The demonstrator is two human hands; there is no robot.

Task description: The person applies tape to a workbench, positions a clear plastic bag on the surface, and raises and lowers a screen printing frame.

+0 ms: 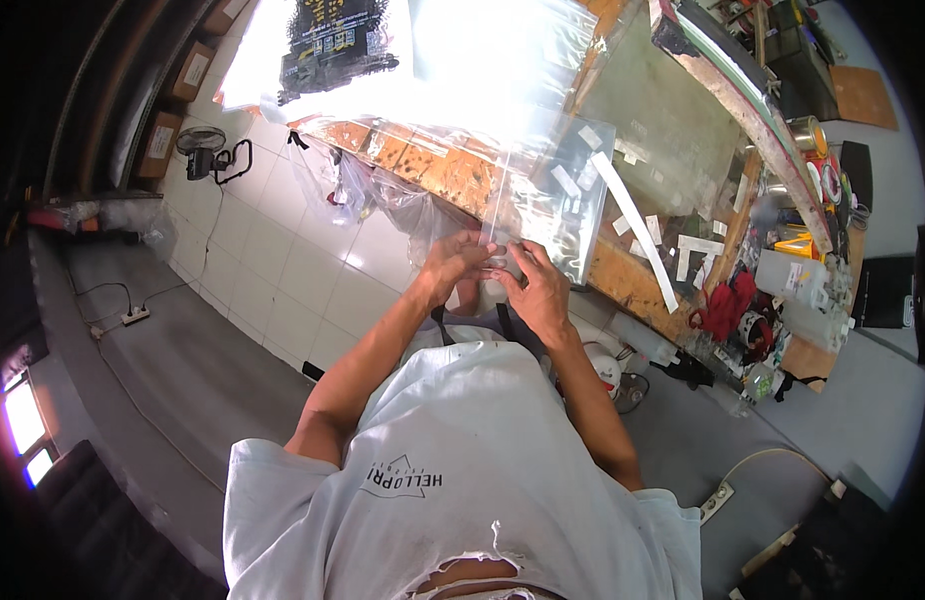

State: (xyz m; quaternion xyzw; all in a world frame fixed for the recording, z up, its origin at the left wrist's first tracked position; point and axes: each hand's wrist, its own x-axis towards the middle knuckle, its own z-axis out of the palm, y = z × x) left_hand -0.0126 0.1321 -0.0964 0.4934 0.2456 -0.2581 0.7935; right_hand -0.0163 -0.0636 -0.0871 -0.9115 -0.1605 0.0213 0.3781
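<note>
My left hand and my right hand meet in front of my body at the table's near edge. Between them the fingertips pinch the near end of a clear plastic sheet, which runs back onto the wooden table. Glare and the fingers hide the exact spot of the grip, and whether the sheet is a bag I cannot tell. Beside my right hand lies another see-through sheet with pale strips on it. A long white strip curves along its right side.
Brightly lit plastic with a black printed patch covers the far left of the table. A hinged frame rises at the right, near a red cloth and cluttered supplies. Plastic bags hang below the table edge. A fan stands on the tiled floor.
</note>
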